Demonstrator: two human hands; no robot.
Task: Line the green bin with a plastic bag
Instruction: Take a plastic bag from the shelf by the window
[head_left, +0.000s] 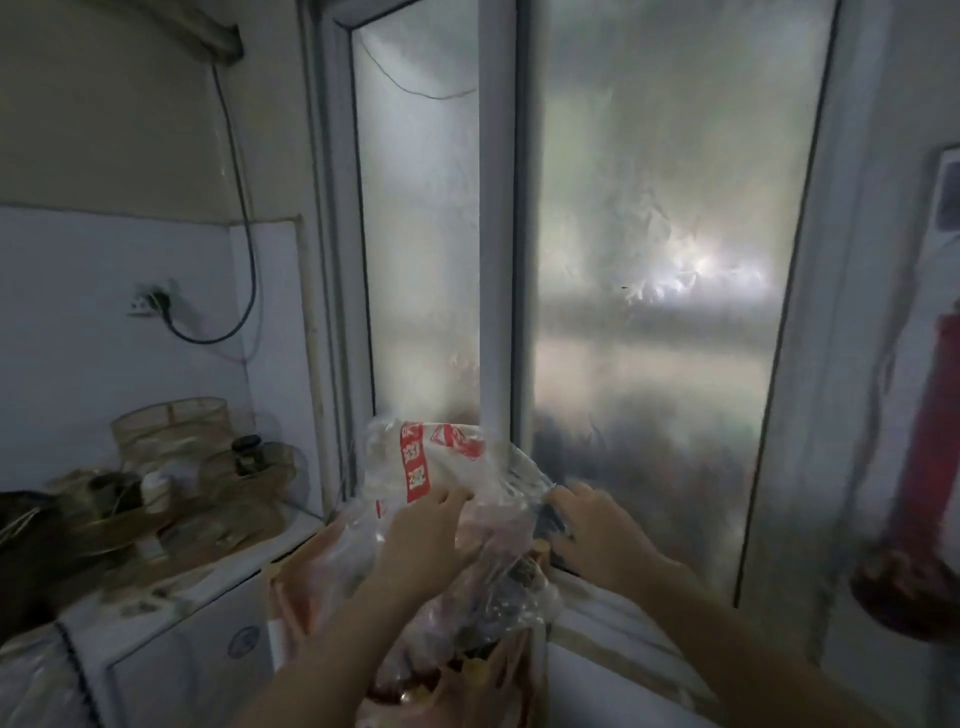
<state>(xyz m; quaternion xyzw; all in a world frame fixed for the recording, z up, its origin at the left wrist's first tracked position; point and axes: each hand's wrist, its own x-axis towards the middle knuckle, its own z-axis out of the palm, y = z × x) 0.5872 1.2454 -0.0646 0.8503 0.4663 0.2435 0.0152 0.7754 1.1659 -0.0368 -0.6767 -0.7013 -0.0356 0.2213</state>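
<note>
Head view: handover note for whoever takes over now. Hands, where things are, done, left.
Left hand: on the clear bag with red print, fingers gripping its plastic.
Right hand: on the same heap of bags, at its right edge by the window; grip blurred.
Things: the bags are bunched at the window's foot, beside the white counter. The green bin is not in view.
Done: a bag is in hand, at most. No lining shows.
Left: pull one bag free, find the bin, open the bag into it and fold its edge over the rim.
</note>
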